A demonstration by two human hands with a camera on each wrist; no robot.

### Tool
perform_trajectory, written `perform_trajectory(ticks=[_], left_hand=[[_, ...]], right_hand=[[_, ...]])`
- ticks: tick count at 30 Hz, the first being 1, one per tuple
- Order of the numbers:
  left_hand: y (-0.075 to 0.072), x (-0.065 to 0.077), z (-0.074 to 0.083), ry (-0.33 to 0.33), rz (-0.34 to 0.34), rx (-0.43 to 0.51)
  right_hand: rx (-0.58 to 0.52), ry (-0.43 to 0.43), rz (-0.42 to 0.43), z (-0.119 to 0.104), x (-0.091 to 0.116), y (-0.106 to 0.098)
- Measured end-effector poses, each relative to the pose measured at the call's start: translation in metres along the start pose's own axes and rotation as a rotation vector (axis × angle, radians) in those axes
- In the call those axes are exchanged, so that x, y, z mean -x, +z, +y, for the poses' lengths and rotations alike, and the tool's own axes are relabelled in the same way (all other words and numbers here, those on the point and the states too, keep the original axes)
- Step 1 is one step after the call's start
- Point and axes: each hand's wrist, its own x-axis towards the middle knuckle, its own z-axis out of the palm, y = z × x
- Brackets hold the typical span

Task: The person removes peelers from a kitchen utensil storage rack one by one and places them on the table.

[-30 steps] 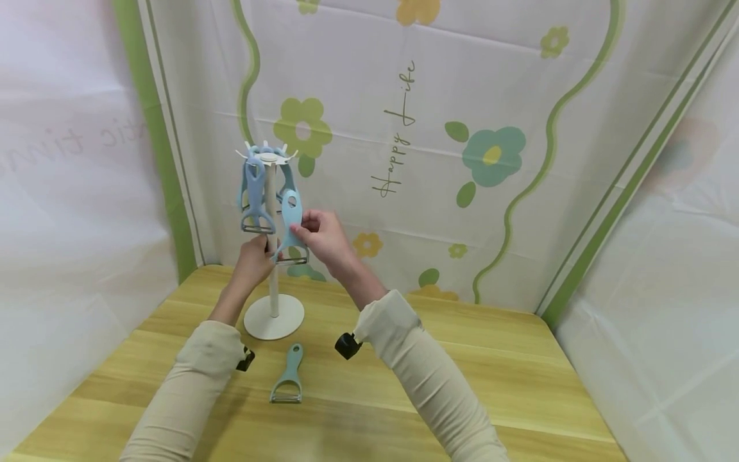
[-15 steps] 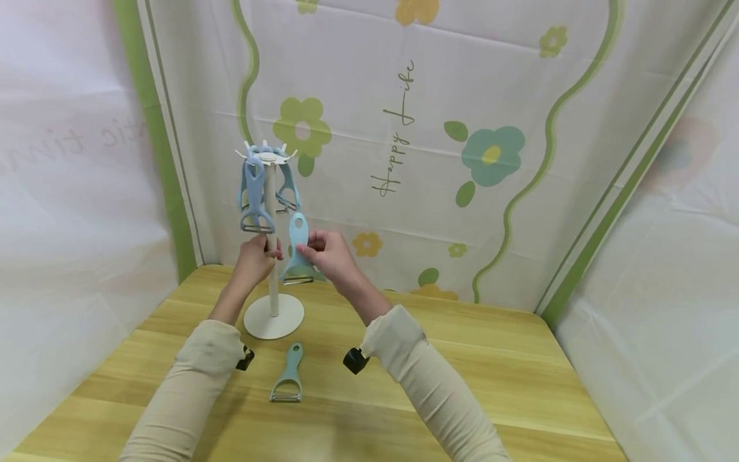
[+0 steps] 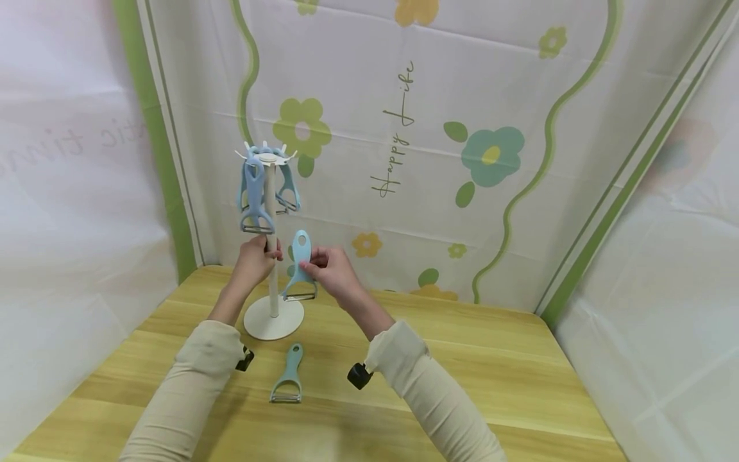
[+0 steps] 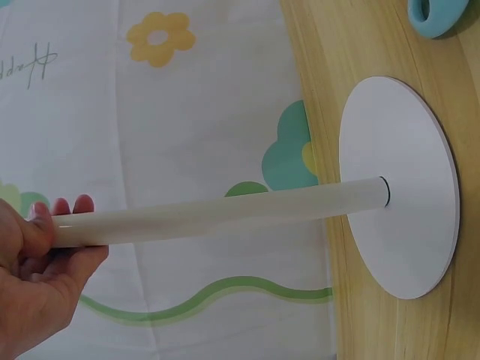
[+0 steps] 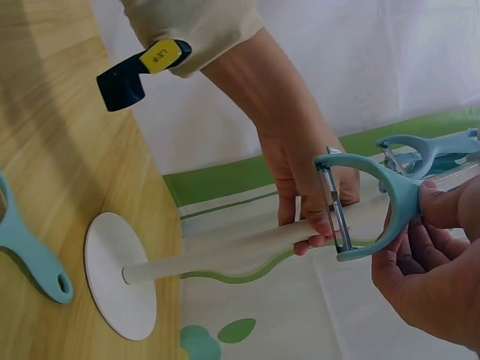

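My left hand [image 3: 255,262] grips the pole of a white stand [image 3: 274,282] about halfway up; the left wrist view shows the fingers curled round the pole [image 4: 217,214]. Between thumb and fingers, my right hand [image 3: 337,273] pinches the handle of a light blue peeler [image 3: 301,253], blade end down, just right of the pole. In the right wrist view this peeler's frame [image 5: 401,199] and metal blade face the camera. Several blue peelers hang from the hooks at the stand's top, among them a darker blue peeler [image 3: 254,192] in front. A green-blue peeler [image 3: 293,369] lies on the table.
The stand's round base [image 3: 260,327] sits on the wooden table [image 3: 462,372] near its back edge. A printed curtain [image 3: 358,96] with flowers closes off the back, and white curtain sides stand left and right. A black wrist camera [image 3: 359,376] sits by the right sleeve.
My right hand has moved down and slightly right with the light blue peeler, away from the hanging ones. The left hand stays on the pole, and the peeler on the table has not moved.
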Motion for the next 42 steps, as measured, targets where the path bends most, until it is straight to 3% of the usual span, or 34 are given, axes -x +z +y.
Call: perform_trajectory(ticks=[7, 25, 42], left_hand=[[0.001, -0.001, 0.000, -0.004, -0.003, -0.001], [-0.003, 0.002, 0.002, -0.007, -0.024, 0.019], [-0.002, 0.002, 0.001, -0.001, -0.014, 0.008]], right_hand=[[0.007, 0.047, 0.002, 0.015, 0.009, 0.001], [0.029, 0.070, -0.030, 0.052, 0.031, 0.001], [-0.050, 0.119, -0.037, 0.079, 0.053, 0.005]])
